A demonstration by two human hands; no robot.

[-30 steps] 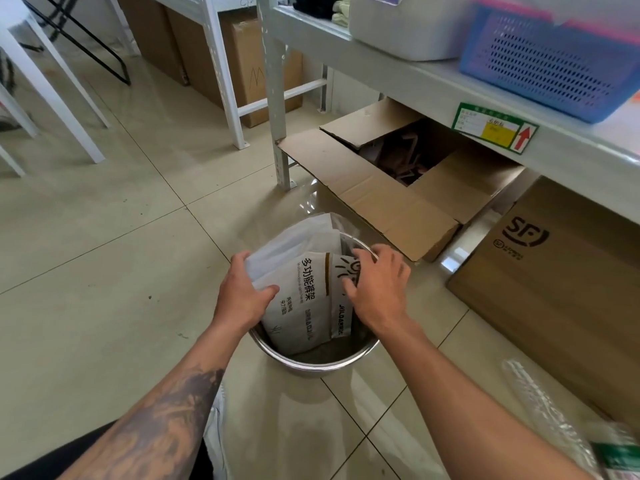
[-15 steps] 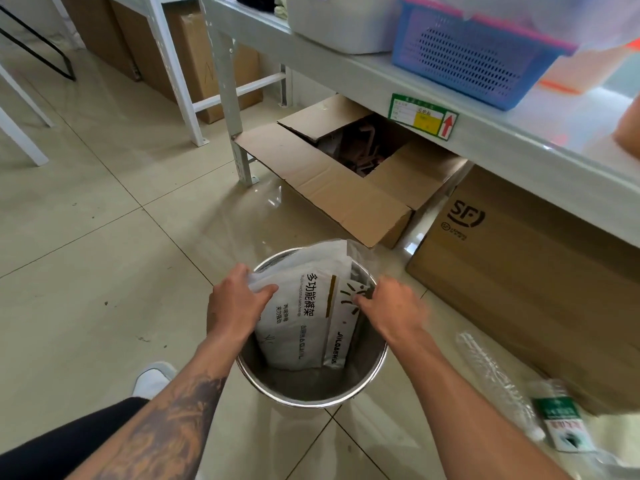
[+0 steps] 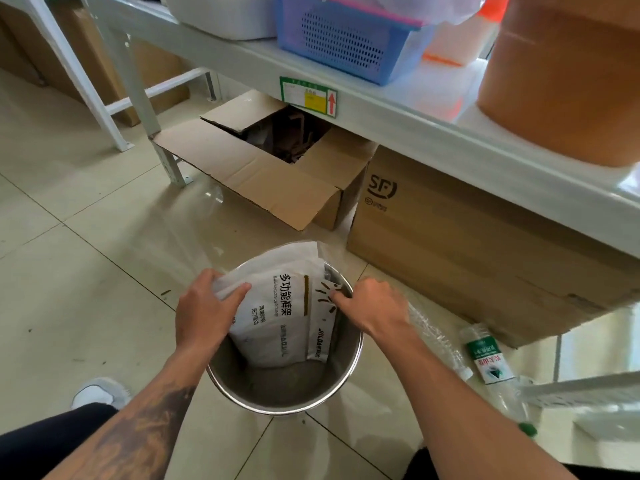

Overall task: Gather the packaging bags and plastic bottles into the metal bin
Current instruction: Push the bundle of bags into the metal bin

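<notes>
A round metal bin (image 3: 277, 393) stands on the tiled floor in front of me. White packaging bags (image 3: 280, 313) with black print stand upright inside it, their tops above the rim. My left hand (image 3: 202, 313) grips the bags' left edge, thumb on the front. My right hand (image 3: 372, 304) presses on the bags' right edge at the bin's rim. Two clear plastic bottles lie on the floor to the right of the bin: a crumpled one (image 3: 440, 337) and one with a green label (image 3: 486, 358).
An open cardboard box (image 3: 263, 174) and a closed SF carton (image 3: 467, 244) sit under a white shelf (image 3: 398, 123) behind the bin. A blue basket (image 3: 343, 39) and an orange tub (image 3: 568, 81) stand on the shelf. My shoe (image 3: 98, 393) is left of the bin.
The view has shifted right and closer, so the bottles now show fully. Both hands have stayed on the bags, which sit a little lower in the bin.
</notes>
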